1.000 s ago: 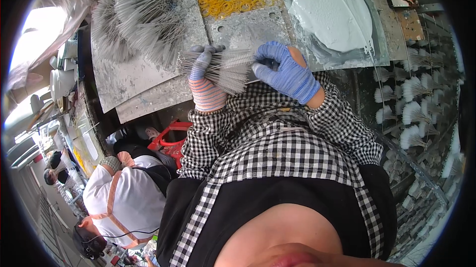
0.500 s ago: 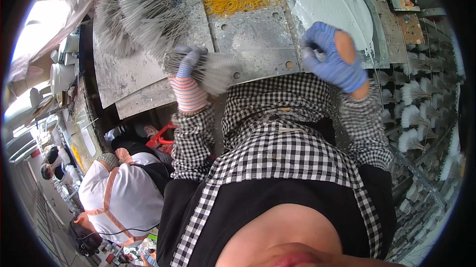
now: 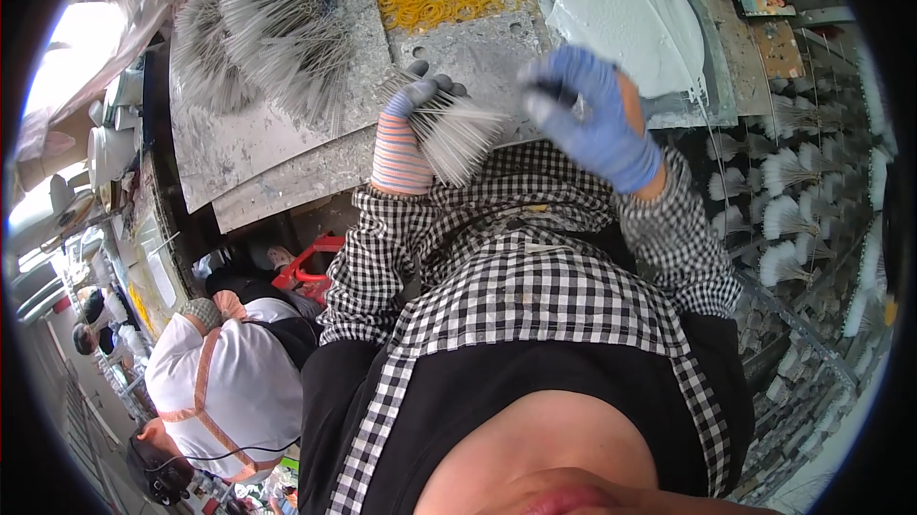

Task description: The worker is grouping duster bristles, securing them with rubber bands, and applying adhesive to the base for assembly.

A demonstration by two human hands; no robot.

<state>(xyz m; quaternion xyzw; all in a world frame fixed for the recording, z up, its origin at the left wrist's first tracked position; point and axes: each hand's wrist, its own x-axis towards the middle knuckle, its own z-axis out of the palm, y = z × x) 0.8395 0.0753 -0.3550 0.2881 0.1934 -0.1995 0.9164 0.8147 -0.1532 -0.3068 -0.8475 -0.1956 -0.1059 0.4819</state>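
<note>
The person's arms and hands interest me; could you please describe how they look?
The left hand wears a grey-tipped glove striped orange, white and grey. The right hand, blurred, wears a blue glove. The left sleeve and right sleeve are black-and-white checked.

Place: workshop | we are working at a stained worktop (image 3: 258,154) | we are seeing piled brushes (image 3: 287,32), white paste (image 3: 626,28), racked tufts (image 3: 785,215), a co-worker (image 3: 234,386)

A pale, slender brush bundle (image 3: 462,140) fans out, slanted, in the left hand (image 3: 403,125).
</note>
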